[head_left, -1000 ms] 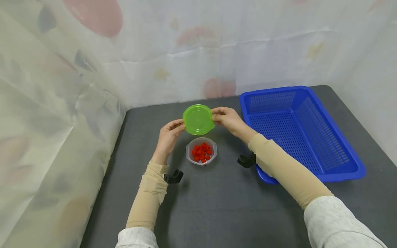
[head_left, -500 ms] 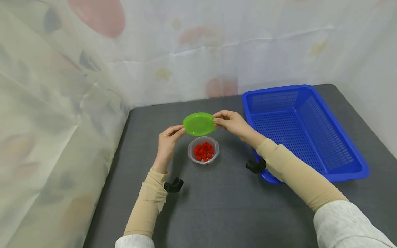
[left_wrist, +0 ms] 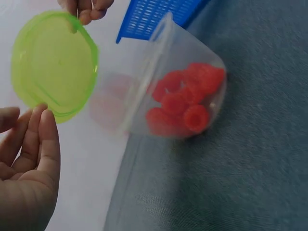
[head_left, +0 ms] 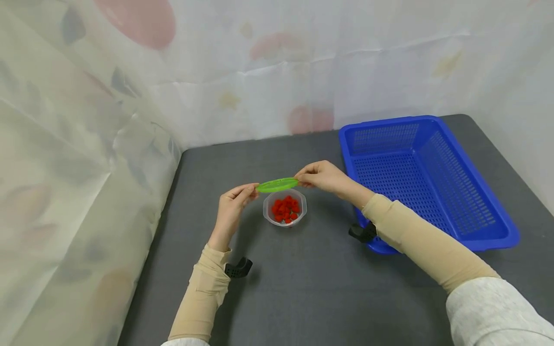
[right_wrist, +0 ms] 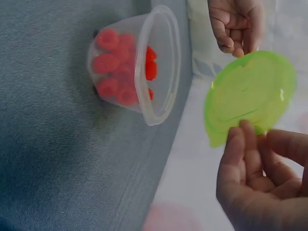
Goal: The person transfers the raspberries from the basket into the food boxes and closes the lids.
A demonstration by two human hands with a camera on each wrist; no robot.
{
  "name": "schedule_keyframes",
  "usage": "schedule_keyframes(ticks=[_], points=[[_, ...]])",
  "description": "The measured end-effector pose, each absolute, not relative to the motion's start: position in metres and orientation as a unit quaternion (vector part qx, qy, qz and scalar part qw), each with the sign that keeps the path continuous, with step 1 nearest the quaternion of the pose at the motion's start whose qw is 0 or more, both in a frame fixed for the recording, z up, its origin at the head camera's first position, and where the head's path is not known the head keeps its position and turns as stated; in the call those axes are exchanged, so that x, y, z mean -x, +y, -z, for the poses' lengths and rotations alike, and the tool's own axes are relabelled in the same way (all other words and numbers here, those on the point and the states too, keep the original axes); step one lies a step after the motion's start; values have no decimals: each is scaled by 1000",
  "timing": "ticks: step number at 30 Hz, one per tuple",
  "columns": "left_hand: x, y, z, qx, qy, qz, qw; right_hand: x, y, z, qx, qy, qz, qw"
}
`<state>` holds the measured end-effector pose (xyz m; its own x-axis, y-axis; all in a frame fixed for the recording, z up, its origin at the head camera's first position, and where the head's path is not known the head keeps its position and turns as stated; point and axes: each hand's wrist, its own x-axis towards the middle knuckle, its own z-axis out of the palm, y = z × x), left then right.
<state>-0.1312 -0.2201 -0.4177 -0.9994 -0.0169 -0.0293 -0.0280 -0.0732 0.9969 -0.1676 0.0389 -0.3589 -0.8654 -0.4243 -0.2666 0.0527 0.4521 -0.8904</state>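
Observation:
A round green plastic lid [head_left: 277, 185] is held by its two sides, seen almost edge-on in the head view. My left hand [head_left: 231, 206] pinches its left edge, and my right hand [head_left: 324, 179] pinches the right edge. Just below and nearer to me, a clear plastic container [head_left: 266, 211] stands uncovered on the table. Inside it lie several red raspberries [head_left: 285, 209]. In the left wrist view the lid [left_wrist: 57, 62] is apart from the container's rim [left_wrist: 159, 53]. From the right wrist, the lid's underside [right_wrist: 250, 91] shows between both hands.
To the right stands a large blue plastic basket [head_left: 480, 202] with slotted walls, close by my right forearm. The dark grey table [head_left: 294, 288] meets a patterned sheet [head_left: 277, 86] at the back and another on the left.
The green lid has come down toward the container and turned from facing me to nearly flat, both hands lowering with it. Container and basket stay put on the table.

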Motion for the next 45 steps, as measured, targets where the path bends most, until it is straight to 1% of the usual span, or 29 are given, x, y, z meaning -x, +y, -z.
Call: schedule_keyframes(ticks=[7, 12, 19, 22, 29, 32, 39, 45], points=[[124, -225, 424, 37, 699, -713, 50, 171, 28, 362, 137, 853, 432, 260], [124, -227, 437, 36, 722, -688, 64, 171, 24, 365, 159, 857, 393, 293], [124, -228, 449, 12, 749, -657, 85, 171, 19, 373, 182, 865, 330, 331], [122, -227, 449, 0, 759, -644, 92, 171, 18, 375, 180, 867, 317, 340], [114, -219, 431, 10, 767, -633, 105, 172, 20, 377, 191, 853, 312, 373], [115, -219, 434, 5, 769, -630, 107, 174, 21, 378, 194, 845, 314, 388], [123, -224, 457, 4, 771, -628, 107, 178, 21, 377, 167, 852, 310, 388], [124, -223, 462, 1, 771, -625, 122, 178, 18, 377, 168, 855, 295, 392]])
